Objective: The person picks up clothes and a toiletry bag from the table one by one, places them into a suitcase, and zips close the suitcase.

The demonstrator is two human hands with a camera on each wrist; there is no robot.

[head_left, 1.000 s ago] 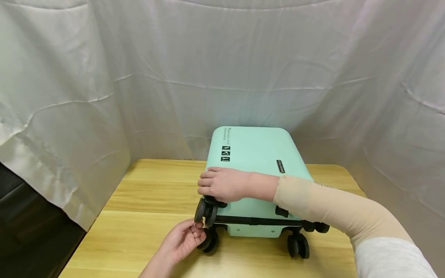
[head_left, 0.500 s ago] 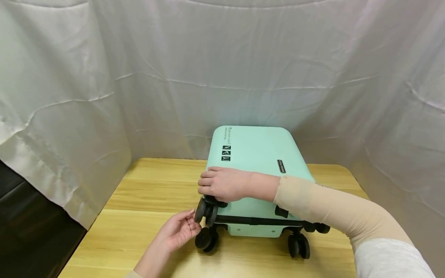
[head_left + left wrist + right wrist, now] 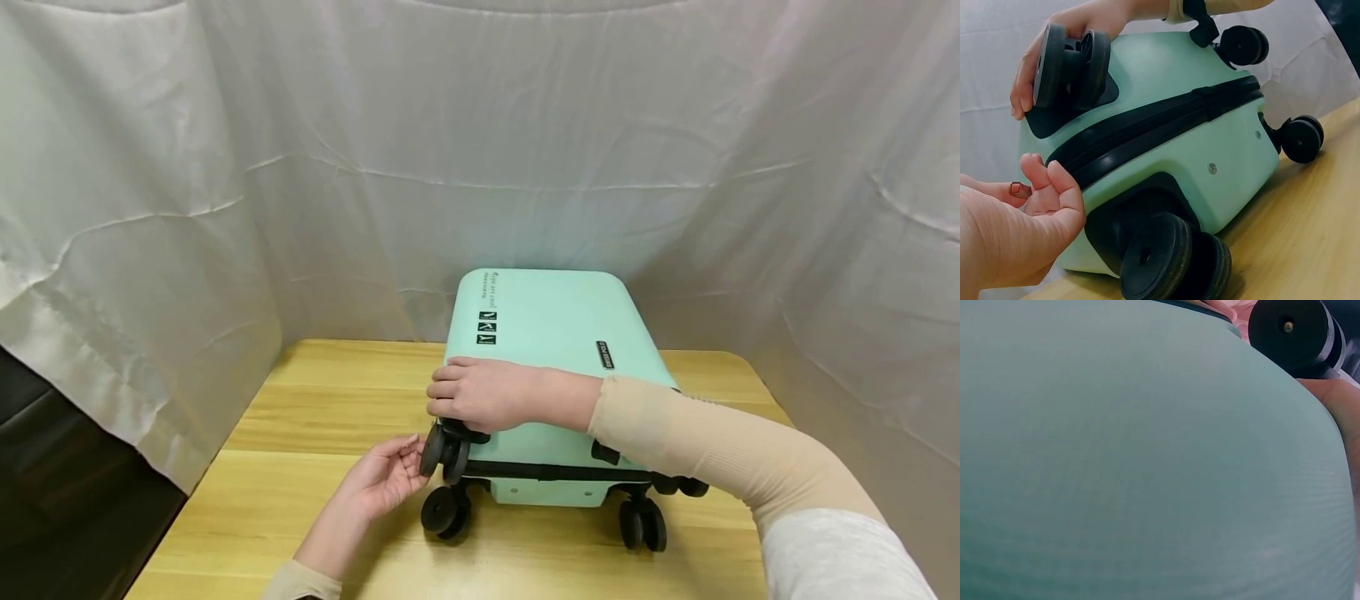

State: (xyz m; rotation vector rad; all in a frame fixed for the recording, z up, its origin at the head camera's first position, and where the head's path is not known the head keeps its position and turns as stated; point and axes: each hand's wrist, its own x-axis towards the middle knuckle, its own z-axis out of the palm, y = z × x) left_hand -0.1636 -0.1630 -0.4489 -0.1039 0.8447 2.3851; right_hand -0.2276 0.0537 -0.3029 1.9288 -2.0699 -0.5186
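Observation:
A mint-green suitcase [image 3: 555, 317] lies flat on the table, its wheeled end toward me. My right hand [image 3: 483, 392] grips its near left corner beside the upper wheel [image 3: 444, 454], fingers bent over the edge. In the right wrist view the green shell [image 3: 1147, 456] fills most of the picture. At the left side, my left hand [image 3: 386, 479] is close to the black zipper seam [image 3: 1147, 131]. Its thumb and curled fingers pinch a small copper-coloured piece [image 3: 1016, 187], which looks like the zipper pull. In the head view the wheel partly hides those fingertips.
The lower left wheel [image 3: 446, 510] stands just below my left hand, and another wheel [image 3: 642, 523] is at the right. Wooden tabletop [image 3: 322, 417] surrounds the suitcase. Pale curtains [image 3: 450, 167] hang behind and at both sides.
My left hand has moved a little up and away from me along the suitcase's left corner, rising from the lower wheel. The right hand and the suitcase hold nearly still.

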